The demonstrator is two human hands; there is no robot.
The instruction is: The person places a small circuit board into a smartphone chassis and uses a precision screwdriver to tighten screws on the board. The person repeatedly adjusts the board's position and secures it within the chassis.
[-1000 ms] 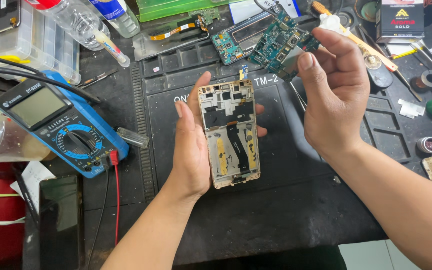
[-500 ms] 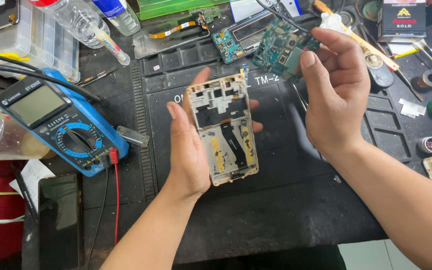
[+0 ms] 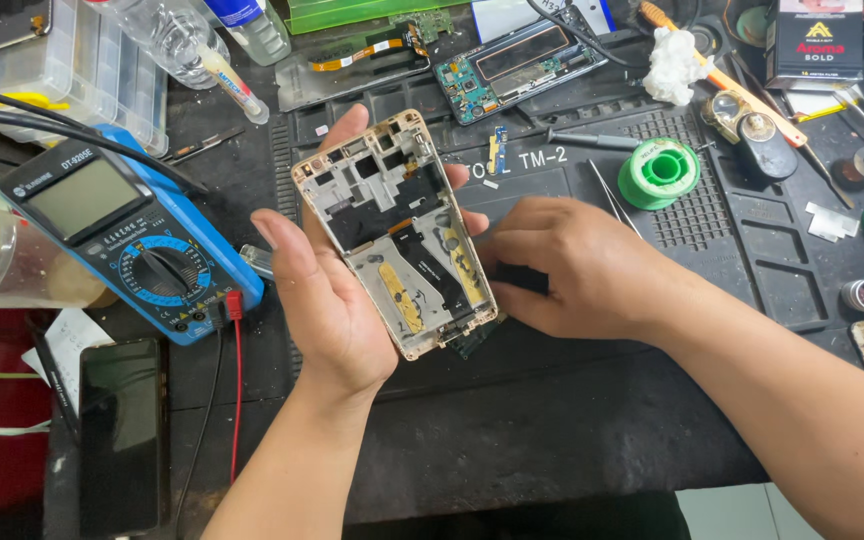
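Note:
My left hand (image 3: 327,300) holds an opened phone frame (image 3: 397,225) with a gold rim, tilted, its bare inner side up. My right hand (image 3: 577,265) is low over the black work mat (image 3: 592,400), just right of the frame, with its fingers curled toward the frame's edge. A dark green circuit board (image 3: 470,346) peeks out under the frame's lower right corner. The right fingers seem to pinch it, and most of it is hidden behind the frame.
A blue multimeter (image 3: 142,250) with a red lead lies to the left, above a black phone (image 3: 122,430). Behind the hands are another opened phone (image 3: 512,65), a green solder spool (image 3: 659,172), tweezers (image 3: 607,195), a white wad (image 3: 674,60) and a clear bottle (image 3: 172,35).
My right hand has dropped from up near the back of the mat, carrying the circuit board, down beside and behind the phone frame. The left hand has tilted the frame slightly leftward.

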